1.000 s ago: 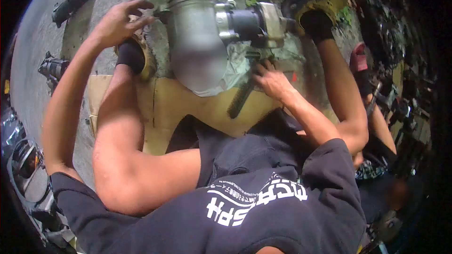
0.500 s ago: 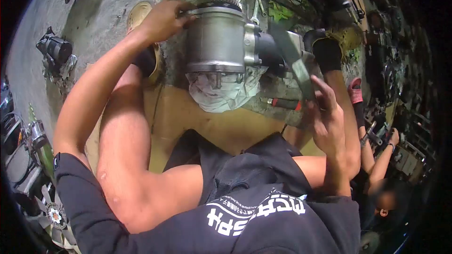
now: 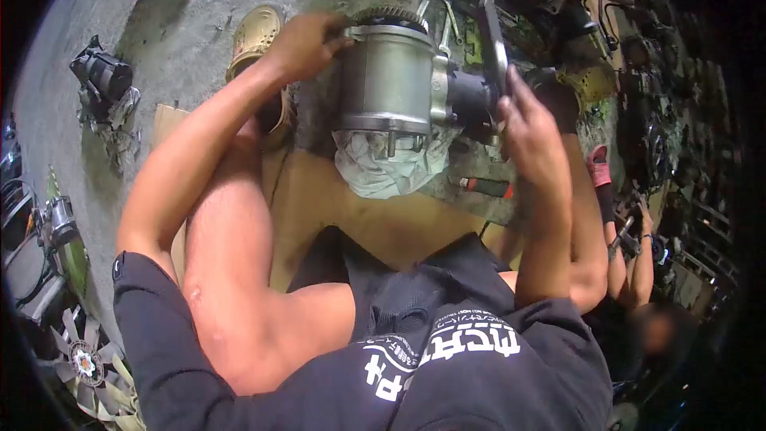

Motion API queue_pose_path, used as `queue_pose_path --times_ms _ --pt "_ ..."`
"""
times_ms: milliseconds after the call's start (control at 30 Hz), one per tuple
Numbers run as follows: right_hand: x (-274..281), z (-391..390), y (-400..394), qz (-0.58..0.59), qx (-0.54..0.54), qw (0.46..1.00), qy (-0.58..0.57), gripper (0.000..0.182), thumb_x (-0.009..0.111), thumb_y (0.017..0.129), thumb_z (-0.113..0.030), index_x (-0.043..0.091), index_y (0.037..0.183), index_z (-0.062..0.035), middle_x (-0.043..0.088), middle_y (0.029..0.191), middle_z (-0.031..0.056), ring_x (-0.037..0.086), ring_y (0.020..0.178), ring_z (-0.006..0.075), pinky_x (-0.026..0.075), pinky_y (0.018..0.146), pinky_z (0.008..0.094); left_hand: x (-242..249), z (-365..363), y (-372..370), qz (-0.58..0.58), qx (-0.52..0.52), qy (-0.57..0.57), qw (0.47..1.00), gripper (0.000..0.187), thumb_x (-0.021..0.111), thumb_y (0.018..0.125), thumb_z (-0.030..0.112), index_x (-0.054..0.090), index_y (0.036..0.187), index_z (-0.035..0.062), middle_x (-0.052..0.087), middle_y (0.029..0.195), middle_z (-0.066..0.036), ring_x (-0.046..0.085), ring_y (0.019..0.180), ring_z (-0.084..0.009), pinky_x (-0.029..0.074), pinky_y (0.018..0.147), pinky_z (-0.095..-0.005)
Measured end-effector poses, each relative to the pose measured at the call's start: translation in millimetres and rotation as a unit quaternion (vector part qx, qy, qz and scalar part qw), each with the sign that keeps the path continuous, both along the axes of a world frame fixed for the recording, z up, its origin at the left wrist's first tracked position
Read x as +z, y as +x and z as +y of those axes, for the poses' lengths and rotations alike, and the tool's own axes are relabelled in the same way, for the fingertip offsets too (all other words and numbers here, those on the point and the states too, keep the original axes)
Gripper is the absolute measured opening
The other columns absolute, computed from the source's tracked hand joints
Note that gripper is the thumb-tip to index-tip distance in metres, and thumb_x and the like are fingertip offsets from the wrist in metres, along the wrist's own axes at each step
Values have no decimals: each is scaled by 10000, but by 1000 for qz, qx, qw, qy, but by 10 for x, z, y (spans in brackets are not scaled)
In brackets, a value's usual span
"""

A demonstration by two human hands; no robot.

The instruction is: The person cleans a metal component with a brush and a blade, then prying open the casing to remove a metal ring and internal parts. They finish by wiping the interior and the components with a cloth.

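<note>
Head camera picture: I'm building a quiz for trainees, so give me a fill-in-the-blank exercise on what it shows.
1. The left hand grips the silver ____ end of the metal motor housing.
2. The right hand holds a long flat ____ against the housing's dark end.
3. Under the housing lies a crumpled pale ____.
4. A red-handled tool lies on the ____, by the cardboard.

Missing words: left; metal tool; cloth; floor
</note>
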State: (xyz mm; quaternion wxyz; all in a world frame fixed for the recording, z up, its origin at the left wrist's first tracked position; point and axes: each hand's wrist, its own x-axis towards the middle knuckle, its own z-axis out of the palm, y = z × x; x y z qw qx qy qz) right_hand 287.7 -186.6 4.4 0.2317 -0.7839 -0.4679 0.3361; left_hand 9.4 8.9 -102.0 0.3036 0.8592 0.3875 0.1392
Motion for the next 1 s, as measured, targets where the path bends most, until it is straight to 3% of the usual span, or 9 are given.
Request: queue_pose_path --times_ms 200,300,367,467,500,567,667,867,1000 --pt "-640 183 -246 -119 109 986 32 473 474 981 -132 486 1445 -46 641 1144 322 586 1077 530 486 940 484 24 -29 57 9 4 45 999 335 672 929 205 679 1203 12 694 1163 -207 661 1095 -368 504 951 -419" --pt "-212 729 121 -14 120 991 -60 467 499 980 -131 530 1435 -28 618 672 84 549 492 150 494 505 359 65 40 32 14 -6 9 1000 389 694 899 290 681 1194 35 690 1127 -220 636 1090 -405 498 927 -466" --pt "168 584 72 -83 91 992 3 426 536 968 -192 589 1368 -55 688 871 265 700 759 312 562 720 407 20 58 30 6 -2 43 999 369 687 902 275 688 1180 31 694 1114 -224 640 1076 -414 500 921 -469" --pt "-214 63 113 -75 89 970 213 473 504 976 -113 534 1444 -54 635 770 110 616 638 173 537 639 372 112 50 15 25 2 16 1000 379 692 916 249 677 1207 8 692 1164 -219 656 1105 -379 499 957 -417" --pt "257 -28 -199 -47 76 994 -58 476 510 981 -128 527 1454 -71 706 977 231 700 836 262 549 815 411 146 56 44 29 -4 -6 1000 384 690 916 244 672 1219 7 692 1172 -221 657 1117 -370 498 965 -412" --pt "-317 -39 -437 -99 56 992 -56 502 490 1008 -198 456 1486 -47 677 1028 336 687 927 459 515 890 512 180 74 22 39 -8 12 999 387 688 916 233 668 1229 7 692 1184 -220 656 1131 -361 496 976 -411" --pt "-430 114 -439 -9 13 998 -59 520 447 1017 -192 385 1472 51 667 878 337 686 585 362 563 651 483 209 25 54 69 -17 -11 997 383 676 927 189 652 1266 12 693 1205 -217 655 1162 -338 498 998 -415" --pt "-1 -539 -386 -43 82 984 151 492 480 970 -166 438 1362 128 647 878 362 668 816 504 508 791 573 158 40 35 66 -5 8 998 409 699 920 245 654 1255 16 692 1200 -218 655 1150 -353 502 975 -416" --pt "-681 178 -503 -102 9 994 -36 453 494 959 -159 538 1373 19 671 983 326 637 978 510 516 885 541 224 -3 84 93 -20 19 995 409 704 910 251 660 1230 1 692 1186 -223 660 1129 -364 504 965 -416"
